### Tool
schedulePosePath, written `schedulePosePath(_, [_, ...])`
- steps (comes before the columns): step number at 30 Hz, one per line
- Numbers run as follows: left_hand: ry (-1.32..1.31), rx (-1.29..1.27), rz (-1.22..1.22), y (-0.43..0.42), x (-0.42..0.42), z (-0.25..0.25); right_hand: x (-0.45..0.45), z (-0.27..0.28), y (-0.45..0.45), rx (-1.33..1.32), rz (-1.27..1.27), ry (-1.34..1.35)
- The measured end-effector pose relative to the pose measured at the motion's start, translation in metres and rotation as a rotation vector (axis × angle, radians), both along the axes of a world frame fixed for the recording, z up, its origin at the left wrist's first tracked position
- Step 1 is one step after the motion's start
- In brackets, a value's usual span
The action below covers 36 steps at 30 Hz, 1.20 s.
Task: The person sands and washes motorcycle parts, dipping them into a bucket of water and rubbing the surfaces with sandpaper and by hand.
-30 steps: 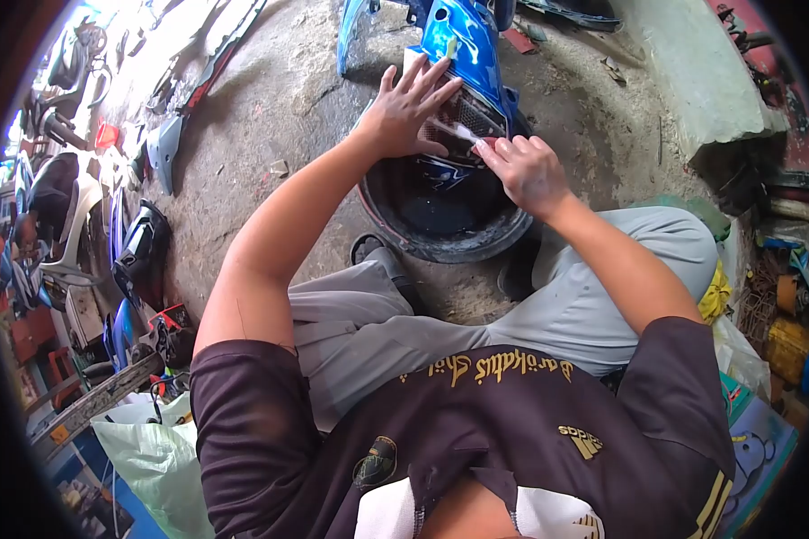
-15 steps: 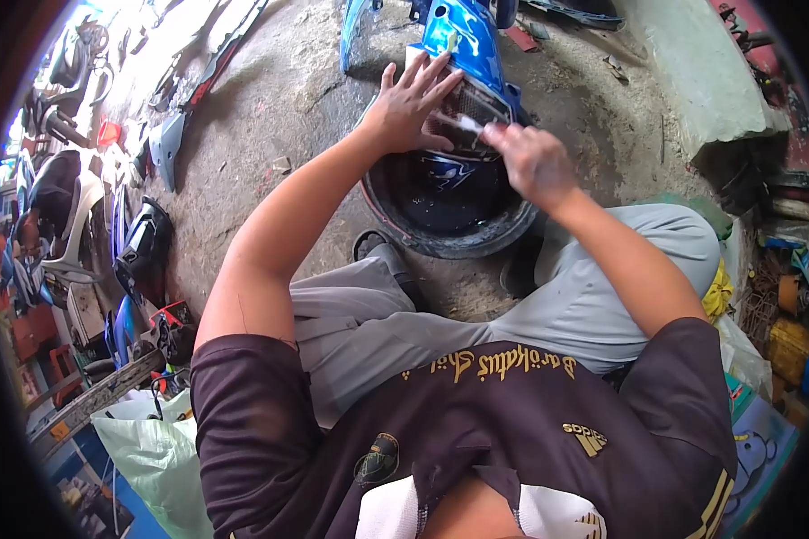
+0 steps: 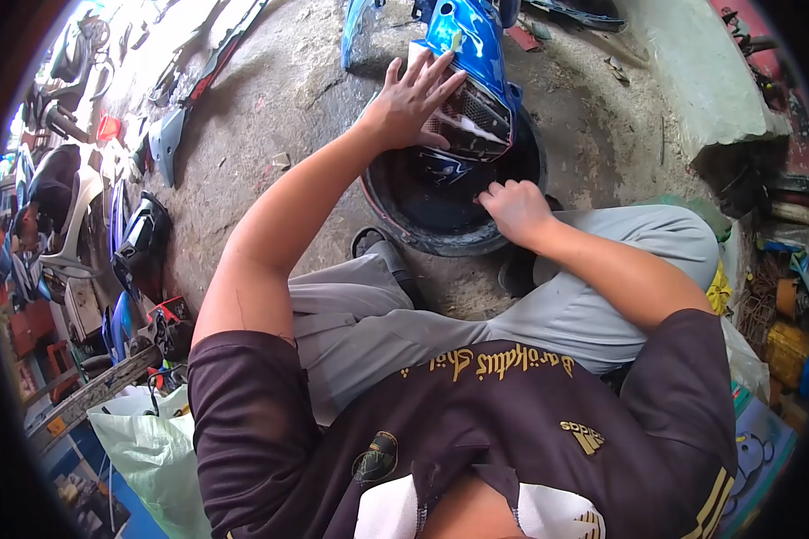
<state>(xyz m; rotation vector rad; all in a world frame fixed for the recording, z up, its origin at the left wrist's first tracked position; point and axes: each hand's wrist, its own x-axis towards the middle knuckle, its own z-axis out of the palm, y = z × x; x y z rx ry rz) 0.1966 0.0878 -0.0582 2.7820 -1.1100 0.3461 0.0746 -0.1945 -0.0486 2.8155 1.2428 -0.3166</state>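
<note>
A glossy blue motorcycle body panel [image 3: 466, 40] with a dark carbon-look section reaches over the far side of a round black basin [image 3: 449, 244]. Dark liquid lies in the basin and mirrors the panel. My left hand [image 3: 404, 108] rests on the panel's left edge, fingers spread. Over the right part of the basin is my right hand [image 3: 518, 212], curled closed and apart from the panel. What its fingers hold, if anything, is too small to make out. A whitish wet streak [image 3: 476, 126] shows on the carbon-look section.
Motorcycle panels and parts [image 3: 144, 242] crowd the left side. A pale concrete block [image 3: 701, 81] stands at the right, with wire and yellow items [image 3: 786, 341] beyond it. A light green sack [image 3: 148, 449] sits at lower left. My bent legs [image 3: 593, 287] flank the basin.
My right hand has moved down, away from the panel's carbon-look section, to above the basin. My left hand stays on the panel, nearly unmoved.
</note>
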Motion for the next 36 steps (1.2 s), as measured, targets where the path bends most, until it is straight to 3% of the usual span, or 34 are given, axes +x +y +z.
schedulePosePath(6, [-0.056,0.074,-0.154,0.029,0.019,0.008,0.023,-0.027,0.006,0.086,-0.214,0.638])
schedulePosePath(10, [-0.032,0.042,-0.176,0.031,0.012,0.018,0.045,-0.045,0.036,-0.444,-0.315,0.607])
schedulePosePath(13, [-0.002,0.053,-0.180,0.024,0.006,0.016,0.052,-0.136,0.036,-0.215,-0.384,0.379])
schedulePosePath(14, [-0.006,0.049,-0.205,0.022,0.005,0.016,0.064,-0.166,0.036,-0.248,-0.336,0.418])
schedulePosePath(15, [-0.005,0.059,-0.201,0.020,0.004,0.016,0.062,-0.206,0.032,-0.092,-0.356,0.278])
schedulePosePath(21, [-0.040,0.158,-0.083,0.010,-0.003,0.014,0.055,-0.269,0.060,-0.259,-0.250,0.553])
schedulePosePath(29, [-0.018,0.128,-0.090,0.012,-0.001,0.007,0.043,-0.317,0.094,-0.390,-0.046,0.855])
schedulePosePath(32, [-0.002,0.148,-0.072,0.013,0.002,0.006,0.056,-0.245,0.096,-0.288,-0.111,0.834])
schedulePosePath(36, [-0.018,0.157,-0.088,0.016,0.004,0.010,0.053,-0.252,0.092,-0.307,-0.154,0.773])
